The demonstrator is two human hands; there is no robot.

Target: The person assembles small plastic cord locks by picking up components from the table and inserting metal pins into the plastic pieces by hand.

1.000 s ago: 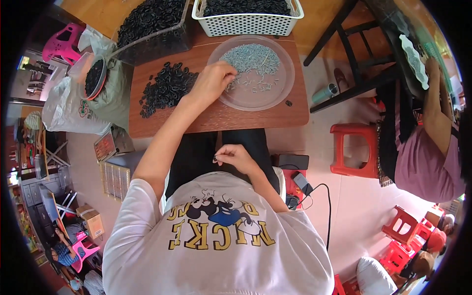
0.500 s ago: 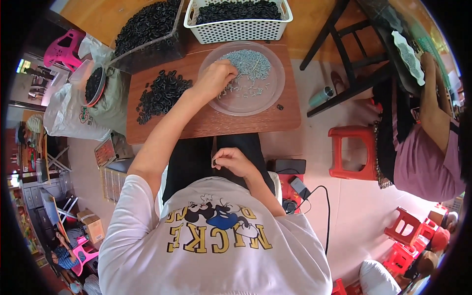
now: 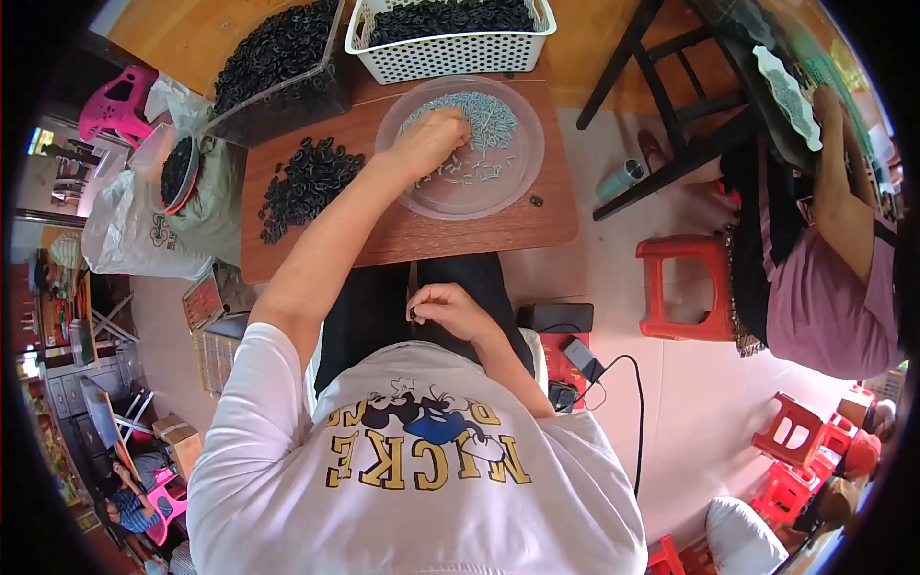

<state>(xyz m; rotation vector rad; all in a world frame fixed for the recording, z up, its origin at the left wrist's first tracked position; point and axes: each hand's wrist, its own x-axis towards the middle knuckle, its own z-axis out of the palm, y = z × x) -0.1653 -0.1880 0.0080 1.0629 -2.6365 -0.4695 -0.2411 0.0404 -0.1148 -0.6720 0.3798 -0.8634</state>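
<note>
My left hand (image 3: 431,142) reaches over the table into a round clear plastic tray (image 3: 431,213), its fingertips pinched together above small silvery-blue metal pins (image 3: 489,115). Whatever those fingertips hold is too small to make out. Above my lap, in front of the table edge, my right hand (image 3: 452,309) is closed with a small black plastic piece (image 3: 412,313) between thumb and fingers. A loose pile of black oval plastic rings (image 3: 311,187) lies on the table, left of the tray.
A clear bin (image 3: 278,110) and a white perforated basket (image 3: 450,59), both full of black rings, stand at the back. One stray black piece (image 3: 537,201) lies right of the tray. A red stool (image 3: 678,287) and another person's arm (image 3: 843,182) are at the right.
My left hand has shifted slightly within the tray, toward the heaped pins. My right hand stays above my lap, still closed on the black piece. The whole view has tilted a little.
</note>
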